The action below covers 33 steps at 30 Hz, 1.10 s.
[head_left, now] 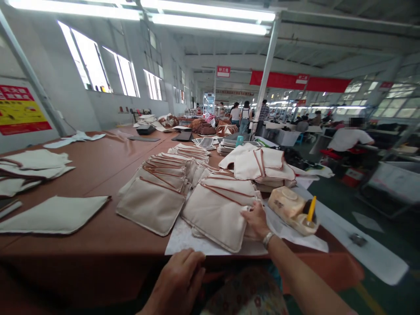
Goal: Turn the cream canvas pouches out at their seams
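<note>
My right grip has the right edge of a cream panel at the worktop's near side.
Its fingers are bent nearly closed on that edge; my left grip lies half curled by the near edge, palm hidden, so I cannot tell whether it has anything. The panel lies at the near end of a fanned pile, partly over white paper, left of a cut jug. To handle it well, I'd pinch one layer only, keep the brown trim uncreased and steady the rest with my left. Far off, signs read 针三组 and, farther right, 针二组; the jug's dark marking is illegible.
</note>
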Motion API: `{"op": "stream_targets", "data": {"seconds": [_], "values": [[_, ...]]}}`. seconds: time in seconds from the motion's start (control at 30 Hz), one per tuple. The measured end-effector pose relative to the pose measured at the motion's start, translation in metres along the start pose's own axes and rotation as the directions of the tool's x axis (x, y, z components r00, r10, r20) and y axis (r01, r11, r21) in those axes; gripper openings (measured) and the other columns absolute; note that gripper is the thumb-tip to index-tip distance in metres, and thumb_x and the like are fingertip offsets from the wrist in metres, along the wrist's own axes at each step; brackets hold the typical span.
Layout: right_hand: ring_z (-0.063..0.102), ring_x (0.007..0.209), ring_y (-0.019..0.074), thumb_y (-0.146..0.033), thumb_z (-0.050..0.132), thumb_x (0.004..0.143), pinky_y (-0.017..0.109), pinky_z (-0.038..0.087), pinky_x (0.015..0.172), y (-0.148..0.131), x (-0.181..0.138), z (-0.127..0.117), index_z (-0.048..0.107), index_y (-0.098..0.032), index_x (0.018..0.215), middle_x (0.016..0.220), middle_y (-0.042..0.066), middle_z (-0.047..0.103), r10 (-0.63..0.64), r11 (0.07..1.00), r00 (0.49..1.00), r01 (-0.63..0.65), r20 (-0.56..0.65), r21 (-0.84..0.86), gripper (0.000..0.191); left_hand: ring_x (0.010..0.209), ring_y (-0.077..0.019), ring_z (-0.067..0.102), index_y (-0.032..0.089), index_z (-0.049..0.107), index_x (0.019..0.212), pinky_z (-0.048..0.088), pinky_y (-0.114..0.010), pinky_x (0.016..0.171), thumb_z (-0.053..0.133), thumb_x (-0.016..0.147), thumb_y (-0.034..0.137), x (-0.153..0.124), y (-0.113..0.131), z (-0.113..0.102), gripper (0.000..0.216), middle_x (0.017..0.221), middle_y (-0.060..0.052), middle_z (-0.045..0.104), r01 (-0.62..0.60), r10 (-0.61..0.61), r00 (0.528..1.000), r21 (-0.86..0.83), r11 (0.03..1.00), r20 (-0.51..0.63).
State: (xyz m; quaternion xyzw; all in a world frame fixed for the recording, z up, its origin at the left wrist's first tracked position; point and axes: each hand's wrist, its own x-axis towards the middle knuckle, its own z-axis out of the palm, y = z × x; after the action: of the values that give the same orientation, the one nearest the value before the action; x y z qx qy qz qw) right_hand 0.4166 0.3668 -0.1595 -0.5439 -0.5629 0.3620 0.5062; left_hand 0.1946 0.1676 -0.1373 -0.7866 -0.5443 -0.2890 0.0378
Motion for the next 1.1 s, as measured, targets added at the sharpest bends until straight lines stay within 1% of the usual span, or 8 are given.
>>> {"op": "stream_targets", "data": {"seconds": [0.2, 0.3, 0.43, 0.6, 0.73, 0.93, 1.03, 1.1], "values": [[0.054, 0.062, 0.0152, -0.027, 0.071, 0.073, 0.026, 0.046, 0.057, -0.036, -0.050, 0.018, 0.062, -0.013, 0.102, 0.070, -0.002, 0.060, -0.168, 0.965, 0.962, 0.116, 0.215, 0.236, 0.033, 0.117, -0.0264, 0.055, 0.021, 0.052, 0.130, 0.047, -0.044, 0.101, 0.051, 0.090, 0.012, 0.076, 0.002, -0.004, 0.041, 0.124, -0.011, 0.060, -0.036, 0.036, 0.992, 0.005, 0.999, -0.123], [0.050, 0.062, 0.0128, -0.023, 0.068, 0.071, 0.023, 0.042, 0.055, -0.057, -0.084, 0.009, 0.061, -0.014, 0.103, 0.075, -0.002, 0.061, -0.244, 0.935, 0.915, 0.134, 0.321, 0.329, 0.033, 0.110, -0.0215, 0.058, 0.022, 0.058, 0.120, 0.049, -0.035, 0.096, 0.054, 0.092, 0.019, 0.095, 0.002, -0.022, 0.028, 0.118, -0.009, 0.061, -0.125, 0.117, 0.992, -0.160, 0.979, -0.057], [0.043, 0.056, 0.0097, -0.016, 0.066, 0.069, 0.020, 0.033, 0.049, -0.087, -0.119, -0.015, 0.060, -0.016, 0.098, 0.068, -0.005, 0.056, -0.262, 0.918, 0.874, 0.095, 0.409, 0.385, 0.030, 0.101, -0.0200, 0.057, 0.020, 0.065, 0.097, 0.045, -0.033, 0.093, 0.063, 0.089, 0.027, 0.089, 0.018, -0.047, 0.010, 0.103, -0.006, 0.061, -0.191, 0.190, 0.981, -0.257, 0.947, -0.029], [0.039, 0.053, 0.0095, -0.017, 0.066, 0.066, 0.020, 0.031, 0.047, -0.118, -0.160, -0.028, 0.056, -0.018, 0.093, 0.062, -0.007, 0.049, -0.147, 0.909, 0.928, -0.009, 0.341, 0.416, 0.029, 0.081, -0.0160, 0.054, 0.018, 0.058, 0.083, 0.042, -0.028, 0.077, 0.064, 0.087, 0.022, 0.059, 0.053, -0.070, 0.008, 0.085, -0.001, 0.061, -0.091, 0.065, 0.994, -0.318, 0.944, -0.092], [0.047, 0.057, 0.0112, -0.018, 0.069, 0.067, 0.020, 0.036, 0.048, -0.126, -0.198, -0.030, 0.054, -0.020, 0.096, 0.066, -0.005, 0.053, -0.139, 0.899, 0.910, -0.050, 0.391, 0.435, 0.033, 0.073, -0.0124, 0.050, 0.018, 0.052, 0.083, 0.040, -0.022, 0.066, 0.060, 0.088, 0.023, 0.031, 0.079, -0.090, 0.011, 0.083, 0.001, 0.058, 0.095, -0.034, 0.992, -0.543, 0.834, 0.122], [0.056, 0.069, 0.0141, -0.022, 0.083, 0.066, 0.022, 0.046, 0.056, -0.119, -0.227, -0.048, 0.050, -0.025, 0.112, 0.088, 0.000, 0.059, -0.212, 0.822, 0.869, -0.090, 0.448, 0.563, 0.056, 0.075, -0.0132, 0.051, 0.014, 0.057, 0.093, 0.038, -0.023, 0.066, 0.058, 0.090, 0.032, 0.000, 0.093, -0.113, 0.018, 0.083, -0.001, 0.058, 0.420, -0.048, 0.869, -0.682, 0.599, 0.493], [0.058, 0.098, 0.0210, -0.036, 0.078, 0.076, 0.030, 0.051, 0.082, -0.118, -0.218, -0.059, 0.051, -0.027, 0.121, 0.111, 0.005, 0.058, -0.360, 0.822, 0.833, 0.071, 0.419, 0.565, 0.053, 0.075, -0.0129, 0.051, 0.015, 0.058, 0.094, 0.039, -0.023, 0.068, 0.059, 0.090, 0.035, -0.005, 0.091, -0.117, 0.021, 0.083, -0.001, 0.058, 0.526, -0.023, 0.816, -0.727, 0.442, 0.577], [0.052, 0.115, 0.0243, -0.040, 0.065, 0.088, 0.036, 0.042, 0.100, -0.118, -0.207, -0.061, 0.054, -0.025, 0.124, 0.122, 0.008, 0.056, -0.426, 0.823, 0.753, 0.091, 0.502, 0.561, 0.041, 0.078, -0.0132, 0.051, 0.015, 0.060, 0.093, 0.039, -0.023, 0.072, 0.061, 0.089, 0.033, -0.004, 0.090, -0.121, 0.019, 0.086, -0.001, 0.058, 0.541, -0.015, 0.816, -0.755, 0.370, 0.578]]}}
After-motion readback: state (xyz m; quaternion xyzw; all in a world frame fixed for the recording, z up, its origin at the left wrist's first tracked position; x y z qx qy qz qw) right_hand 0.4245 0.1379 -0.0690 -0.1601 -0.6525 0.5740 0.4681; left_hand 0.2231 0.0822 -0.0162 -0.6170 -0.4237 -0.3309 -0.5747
